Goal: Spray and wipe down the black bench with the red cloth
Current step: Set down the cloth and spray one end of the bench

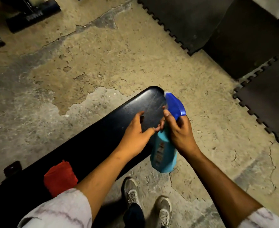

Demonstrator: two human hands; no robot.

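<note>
Early stage: our right hand (pixel 179 129) grips the spray bottle (pixel 164 148) at its neck over the black bench (pixel 112 129); our left hand (pixel 135 135), fingers loosely spread, touches the bottle. The red cloth (pixel 60 177) lies unused on the bench's near-left end. We judge spraying barely begun, wiping pending.

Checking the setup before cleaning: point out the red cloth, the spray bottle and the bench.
red cloth (pixel 60 178), head view, middle of the folded cloth
spray bottle (pixel 163 153), head view, teal body below the hands
bench (pixel 135 104), head view, bare black pad near its far end
</note>
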